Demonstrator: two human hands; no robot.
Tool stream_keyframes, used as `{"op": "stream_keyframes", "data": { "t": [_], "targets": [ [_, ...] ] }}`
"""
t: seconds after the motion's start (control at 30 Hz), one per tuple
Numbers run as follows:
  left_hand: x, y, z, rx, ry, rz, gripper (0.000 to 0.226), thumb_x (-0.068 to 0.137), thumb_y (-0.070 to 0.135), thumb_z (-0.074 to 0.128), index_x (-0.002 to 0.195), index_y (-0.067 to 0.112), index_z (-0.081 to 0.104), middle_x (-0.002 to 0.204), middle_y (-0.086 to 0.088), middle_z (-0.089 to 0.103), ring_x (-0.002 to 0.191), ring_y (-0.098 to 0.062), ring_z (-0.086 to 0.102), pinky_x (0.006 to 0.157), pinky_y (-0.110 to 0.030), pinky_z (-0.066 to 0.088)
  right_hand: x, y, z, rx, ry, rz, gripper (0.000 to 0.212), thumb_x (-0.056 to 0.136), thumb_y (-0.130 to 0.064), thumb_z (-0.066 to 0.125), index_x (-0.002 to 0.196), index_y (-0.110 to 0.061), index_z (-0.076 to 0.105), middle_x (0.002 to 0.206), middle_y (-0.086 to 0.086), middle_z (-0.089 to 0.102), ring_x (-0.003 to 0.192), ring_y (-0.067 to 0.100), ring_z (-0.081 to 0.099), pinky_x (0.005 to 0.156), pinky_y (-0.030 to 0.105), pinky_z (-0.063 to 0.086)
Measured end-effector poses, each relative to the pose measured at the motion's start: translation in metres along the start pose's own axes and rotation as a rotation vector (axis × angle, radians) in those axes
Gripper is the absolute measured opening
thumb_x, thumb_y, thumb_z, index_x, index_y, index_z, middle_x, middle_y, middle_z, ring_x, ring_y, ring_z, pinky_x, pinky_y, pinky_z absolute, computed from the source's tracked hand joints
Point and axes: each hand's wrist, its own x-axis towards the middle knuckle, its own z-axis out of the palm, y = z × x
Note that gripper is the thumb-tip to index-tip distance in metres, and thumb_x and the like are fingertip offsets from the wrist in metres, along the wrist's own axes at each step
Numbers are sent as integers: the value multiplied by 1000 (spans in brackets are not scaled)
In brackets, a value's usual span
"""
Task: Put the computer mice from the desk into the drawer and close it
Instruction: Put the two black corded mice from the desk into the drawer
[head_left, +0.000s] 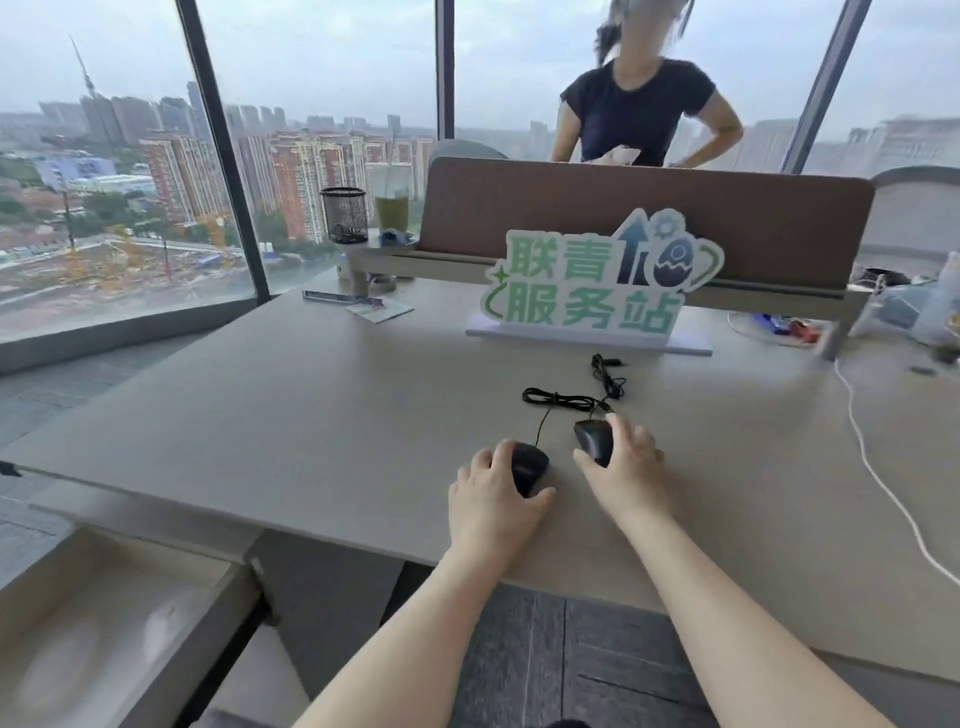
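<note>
Pale beige laminate covers the desk (311, 415), and both bare forearms reach forward over its near edge in the head view. The left hand (493, 499) lies palm down, fingers curled around a black mouse (529, 467) on the desktop. The right hand (626, 467) grips a second black mouse (593, 441), tilted and seemingly lifted, though blur makes that uncertain. Their black cables (566, 399) trail away in loose bundles. The drawer (114, 639) stands open at lower left.
</note>
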Motion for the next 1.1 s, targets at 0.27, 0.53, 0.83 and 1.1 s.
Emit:
{"op": "stream_keyframes", "data": {
  "t": [0.27, 0.53, 0.83, 1.1],
  "targets": [
    [12, -7, -7, 0, 110, -3, 47, 79, 42, 54, 125, 33, 49, 115, -1, 55, 108, -26, 53, 86, -36, 44, 6, -11, 11, 81, 47, -24, 51, 88, -19, 59, 138, -18, 46, 126, 26, 52, 114, 42, 45, 91, 42, 43],
    [-17, -50, -140, -292, 465, 7, 51, 79, 34, 64, 128, 30, 51, 112, 1, 55, 95, -17, 55, 80, -25, 39, -65, -133, -22, 539, 161, -411, 46, 91, -18, 60, 134, -23, 45, 129, 9, 52, 114, 19, 49, 88, 26, 36],
    [-114, -173, -269, -78, 692, -168, 52, 87, 39, 60, 135, 27, 43, 120, -5, 49, 97, -21, 55, 78, -30, 41, -194, -278, 32, 860, -105, -649, 38, 94, -18, 58, 130, -25, 51, 122, 2, 52, 100, -1, 50, 83, -3, 35],
    [-174, -313, -270, 32, 612, -545, 58, 89, 30, 57, 141, 17, 38, 131, -14, 45, 120, -31, 47, 91, -30, 34, -284, -329, 144, 782, -497, -678, 37, 95, -27, 56, 131, -35, 50, 126, 4, 49, 116, 17, 53, 94, 32, 47]
  ]
}}
